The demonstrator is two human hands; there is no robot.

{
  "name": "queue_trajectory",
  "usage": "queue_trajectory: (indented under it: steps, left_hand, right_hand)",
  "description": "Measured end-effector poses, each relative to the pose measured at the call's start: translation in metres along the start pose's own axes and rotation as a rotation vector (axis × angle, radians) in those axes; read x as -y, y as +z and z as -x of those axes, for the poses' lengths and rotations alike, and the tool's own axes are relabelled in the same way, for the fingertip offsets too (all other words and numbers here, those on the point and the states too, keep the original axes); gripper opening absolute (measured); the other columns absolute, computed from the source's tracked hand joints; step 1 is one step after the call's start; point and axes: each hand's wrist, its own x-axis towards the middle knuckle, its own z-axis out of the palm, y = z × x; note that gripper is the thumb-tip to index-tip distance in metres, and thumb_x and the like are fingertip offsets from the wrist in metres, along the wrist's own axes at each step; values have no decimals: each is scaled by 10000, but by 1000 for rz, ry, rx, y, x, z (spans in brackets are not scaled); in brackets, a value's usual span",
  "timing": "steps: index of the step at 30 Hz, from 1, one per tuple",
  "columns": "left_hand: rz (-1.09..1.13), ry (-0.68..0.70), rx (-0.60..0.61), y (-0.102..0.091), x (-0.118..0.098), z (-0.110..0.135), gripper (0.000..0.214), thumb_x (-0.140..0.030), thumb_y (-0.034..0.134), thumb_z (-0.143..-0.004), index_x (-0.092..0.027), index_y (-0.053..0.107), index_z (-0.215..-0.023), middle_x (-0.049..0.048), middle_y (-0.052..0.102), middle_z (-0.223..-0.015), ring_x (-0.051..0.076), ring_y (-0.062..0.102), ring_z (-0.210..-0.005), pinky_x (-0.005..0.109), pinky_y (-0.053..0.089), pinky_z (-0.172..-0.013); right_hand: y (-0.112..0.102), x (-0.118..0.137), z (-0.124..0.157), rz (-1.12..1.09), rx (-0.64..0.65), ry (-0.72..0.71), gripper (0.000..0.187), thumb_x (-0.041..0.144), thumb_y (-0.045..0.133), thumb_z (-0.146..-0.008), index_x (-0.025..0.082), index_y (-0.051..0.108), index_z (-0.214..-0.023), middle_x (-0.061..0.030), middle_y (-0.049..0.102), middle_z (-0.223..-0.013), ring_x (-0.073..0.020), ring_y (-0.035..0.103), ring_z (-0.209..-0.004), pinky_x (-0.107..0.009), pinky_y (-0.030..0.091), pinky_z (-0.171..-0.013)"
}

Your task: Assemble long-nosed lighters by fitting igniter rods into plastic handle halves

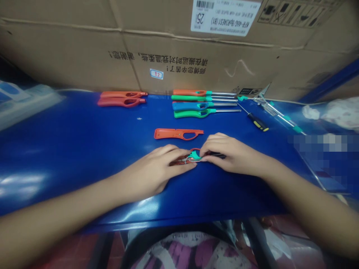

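My left hand (165,164) is closed round an opened orange lighter (183,160), fingers and thumb on its edges. Inside the lighter shows a green trigger piece (195,155) with thin wires beside it. My right hand (224,153) pinches at the other end of the same lighter, next to the green piece; a dark thin part runs under its fingers. What exactly the right fingertips grip is partly hidden. Just behind both hands lies an orange half shell (171,134) with a finger loop, flat on the blue table (112,134).
Several assembled lighters (193,105) with metal tubes lie in a row at the back. Two orange-red handles (120,100) sit back left. A screwdriver (258,122) and loose metal tubes (280,114) lie back right. A large cardboard box (84,48) stands behind the table.
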Motion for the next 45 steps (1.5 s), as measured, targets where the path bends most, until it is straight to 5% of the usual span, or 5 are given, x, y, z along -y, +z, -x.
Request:
queue_trajectory:
  steps: [19,45]
  left_hand:
    - [-21,-10,11,-1,0,-1,666,-12,468,-879,-245,456,-1502,129,504,-1471,318,487,-1286,530,479,-1045]
    - [58,-51,-5,1,-2,-3,628,-11,437,-887,-234,498,-1470,131,511,-1418,306,477,-1267,517,455,-1040]
  right_hand:
    - [-2,2,2,68,7,-65,86,246,589,-986,171,632,-982,-44,671,-937,-171,588,-914,-307,428,-864]
    - [1,5,-1,-48,-25,59,49,176,599,-955,179,647,-945,-35,695,-928,-155,620,-869,-299,460,-826]
